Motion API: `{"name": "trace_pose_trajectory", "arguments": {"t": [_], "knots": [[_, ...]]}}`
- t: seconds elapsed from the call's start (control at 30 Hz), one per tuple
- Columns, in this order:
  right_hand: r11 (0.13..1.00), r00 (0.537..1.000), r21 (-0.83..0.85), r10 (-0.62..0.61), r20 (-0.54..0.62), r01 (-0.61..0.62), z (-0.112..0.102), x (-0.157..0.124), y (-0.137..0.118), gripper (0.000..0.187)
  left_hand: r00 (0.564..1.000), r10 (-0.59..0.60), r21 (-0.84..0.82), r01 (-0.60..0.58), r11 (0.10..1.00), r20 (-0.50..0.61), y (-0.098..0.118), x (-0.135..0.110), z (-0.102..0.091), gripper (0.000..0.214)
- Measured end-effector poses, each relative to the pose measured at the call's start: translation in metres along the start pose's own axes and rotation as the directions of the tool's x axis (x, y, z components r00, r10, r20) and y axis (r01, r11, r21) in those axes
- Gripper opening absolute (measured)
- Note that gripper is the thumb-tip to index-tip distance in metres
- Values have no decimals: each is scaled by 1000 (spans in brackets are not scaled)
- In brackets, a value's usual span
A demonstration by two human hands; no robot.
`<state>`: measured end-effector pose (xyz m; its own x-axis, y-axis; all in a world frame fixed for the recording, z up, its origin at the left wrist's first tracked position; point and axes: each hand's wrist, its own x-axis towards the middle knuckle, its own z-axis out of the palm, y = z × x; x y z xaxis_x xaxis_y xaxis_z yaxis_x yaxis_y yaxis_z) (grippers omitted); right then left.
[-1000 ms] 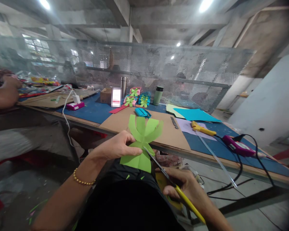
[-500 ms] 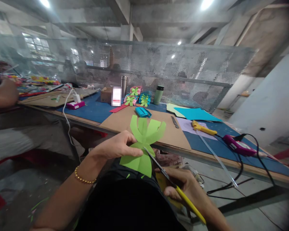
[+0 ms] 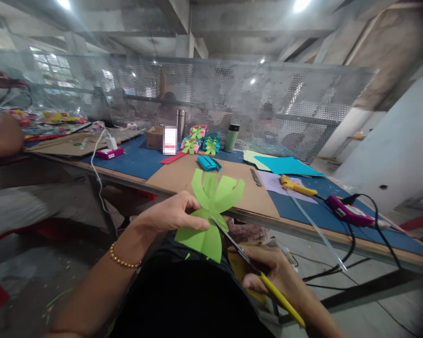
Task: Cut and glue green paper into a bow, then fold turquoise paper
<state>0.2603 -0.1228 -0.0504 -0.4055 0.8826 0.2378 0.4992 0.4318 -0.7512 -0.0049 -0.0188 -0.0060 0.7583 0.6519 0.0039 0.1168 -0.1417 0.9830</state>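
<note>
A light green paper cutout (image 3: 219, 202) with several rounded lobes is pinched between the thumb and fingers of my left hand (image 3: 178, 213), above my lap. My right hand (image 3: 266, 267) is closed around yellow-handled scissors (image 3: 237, 246). Their blades point up and left and lie against the paper near its narrow middle; how far they have cut in, I cannot tell. Small green scraps (image 3: 187, 256) rest on the dark cloth over my lap. Beyond the cutout, a folded blue paper piece (image 3: 208, 163) sits on the brown cardboard (image 3: 176, 176).
On the table are a yellow glue gun (image 3: 299, 186), a utility knife (image 3: 255, 177), blue paper sheets (image 3: 287, 165), a purple power strip (image 3: 350, 211) with cables, a green bottle (image 3: 231, 137) and small paper-decorated items (image 3: 211, 144). Another person's arm (image 3: 3, 136) shows at far left.
The green cutout and the scissors have shifted very slightly to the right. Both hands keep their hold. The other person's arm at left has moved a little.
</note>
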Motion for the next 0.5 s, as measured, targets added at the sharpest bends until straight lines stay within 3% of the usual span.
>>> {"name": "trace_pose_trajectory", "arguments": {"t": [0.5], "knots": [[1000, 1000, 25, 3, 30, -4, 1, -1, 2, 54, 1000, 10, 32, -10, 999, 15, 0, -1, -1, 30]]}}
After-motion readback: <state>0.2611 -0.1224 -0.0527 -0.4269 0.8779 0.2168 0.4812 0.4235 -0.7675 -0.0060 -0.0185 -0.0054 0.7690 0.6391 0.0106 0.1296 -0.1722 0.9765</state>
